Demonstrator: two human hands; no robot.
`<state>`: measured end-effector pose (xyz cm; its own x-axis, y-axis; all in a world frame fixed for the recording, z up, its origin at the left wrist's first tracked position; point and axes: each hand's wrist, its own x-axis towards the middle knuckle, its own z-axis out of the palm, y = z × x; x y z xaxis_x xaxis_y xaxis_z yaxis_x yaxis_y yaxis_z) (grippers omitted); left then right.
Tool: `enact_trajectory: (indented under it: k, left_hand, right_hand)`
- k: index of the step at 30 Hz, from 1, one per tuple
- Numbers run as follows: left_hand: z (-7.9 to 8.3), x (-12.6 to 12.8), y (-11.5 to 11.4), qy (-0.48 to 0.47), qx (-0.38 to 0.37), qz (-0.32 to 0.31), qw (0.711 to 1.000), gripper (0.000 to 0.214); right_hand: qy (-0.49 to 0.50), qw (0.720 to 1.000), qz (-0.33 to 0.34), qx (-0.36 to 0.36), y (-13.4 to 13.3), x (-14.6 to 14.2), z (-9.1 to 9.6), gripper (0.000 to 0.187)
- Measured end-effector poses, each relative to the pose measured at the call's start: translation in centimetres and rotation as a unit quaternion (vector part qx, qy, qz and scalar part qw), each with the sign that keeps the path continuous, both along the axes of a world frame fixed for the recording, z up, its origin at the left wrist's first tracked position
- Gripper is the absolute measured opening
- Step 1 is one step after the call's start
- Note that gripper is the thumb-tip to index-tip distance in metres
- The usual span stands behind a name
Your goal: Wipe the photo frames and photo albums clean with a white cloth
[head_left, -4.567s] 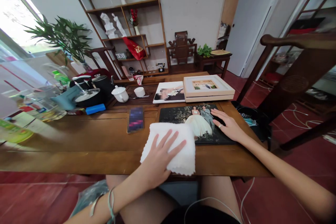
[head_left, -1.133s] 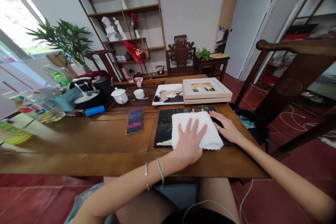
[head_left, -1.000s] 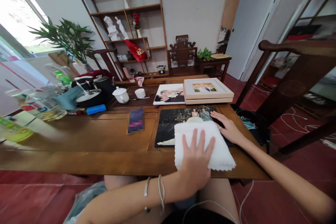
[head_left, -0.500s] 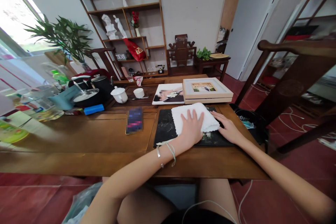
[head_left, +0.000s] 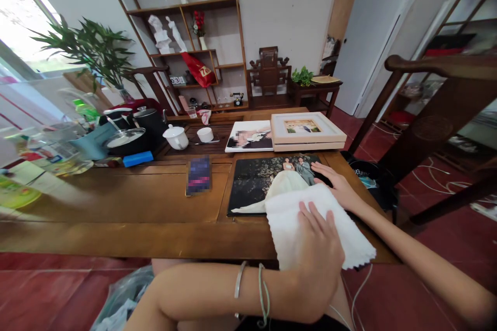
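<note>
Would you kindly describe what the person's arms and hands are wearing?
Both arms are bare, with no sleeves in view. The left hand has two thin bangles at its wrist, one silvery, one pale green. The right hand shows no jewellery here.

The large photo print lies on the wooden table, with the phone just left of it. Behind the print sits a framed photo, another print to its left. The cloth overlaps the large print's near right corner and overhangs the table edge, under the left hand; the right hand rests on the print's right edge.
</note>
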<state>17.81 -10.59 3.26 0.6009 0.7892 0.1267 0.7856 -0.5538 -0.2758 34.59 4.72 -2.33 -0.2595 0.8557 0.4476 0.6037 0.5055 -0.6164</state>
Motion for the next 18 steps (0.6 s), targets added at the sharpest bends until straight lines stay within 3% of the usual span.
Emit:
enact_trajectory:
  k: [6,10,15,18]
  left_hand:
    - [1.5,-2.2,3.3,-0.01,-0.065,-0.009,0.998,0.081]
    - [2.1,-4.0,8.0,-0.004,-0.087,0.02,0.996,0.079]
    - [2.1,-6.0,14.6,-0.03,-0.11,-0.056,0.992,0.075]
    - [1.8,-6.2,17.1,-0.038,-0.117,-0.07,0.99,0.075]
  right_hand:
    - [-0.004,1.0,0.016,-0.003,0.3,0.3,-0.1,0.042]
    - [-0.014,1.0,0.016,0.009,0.3,0.4,-0.1,0.04]
    - [-0.025,0.999,0.002,0.029,0.2,0.1,-0.3,0.038]
    - [-0.027,0.999,-0.003,0.029,0.2,0.0,-0.4,0.038]
